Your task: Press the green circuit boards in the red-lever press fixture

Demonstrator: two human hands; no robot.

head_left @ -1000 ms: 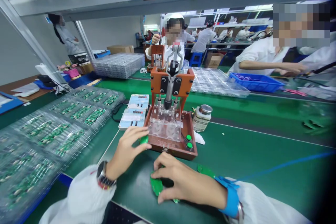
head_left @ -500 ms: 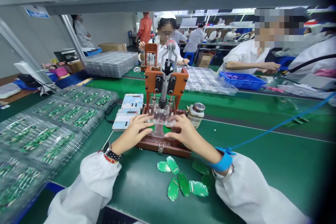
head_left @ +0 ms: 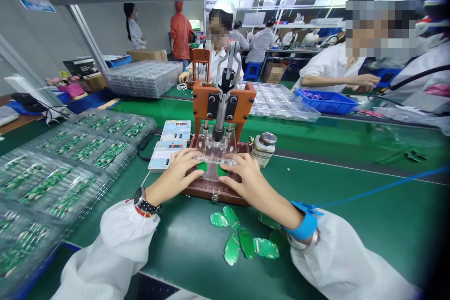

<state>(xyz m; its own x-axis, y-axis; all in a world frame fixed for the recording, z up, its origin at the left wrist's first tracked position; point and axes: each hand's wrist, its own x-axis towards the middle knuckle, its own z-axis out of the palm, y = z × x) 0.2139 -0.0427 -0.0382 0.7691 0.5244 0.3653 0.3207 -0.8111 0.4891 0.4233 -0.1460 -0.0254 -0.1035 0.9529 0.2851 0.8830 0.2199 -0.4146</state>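
Observation:
A test fixture with an orange frame (head_left: pixel 242 105), a steel toggle clamp (head_left: pixel 221 108) and a brown base (head_left: pixel 202 191) stands before me. Beneath its clear plastic plate (head_left: pixel 215 147), two green circuit boards lie side by side. My left hand (head_left: pixel 179 168) has its thumb and fingers at the edges of the left circuit board (head_left: pixel 202 167). On the other side my right hand (head_left: pixel 246 171) pinches around the right circuit board (head_left: pixel 221 170). Fingers partly cover both boards. Several loose green circuit boards (head_left: pixel 232 248) lie on the green mat in front, some under my right forearm.
Clear trays (head_left: pixel 75 168) of green boards cover the left side. Two small meters with digital displays (head_left: pixel 168 152) sit left of the fixture, a jar (head_left: pixel 263 149) right of it. A blue cord (head_left: pixel 386 187) runs from my right wrist. Co-workers sit across the bench, near a blue bin (head_left: pixel 326 101).
My view has shifted slightly. Both hands stay at the boards in the fixture, their fingers little changed. The co-worker opposite has lowered a raised hand.

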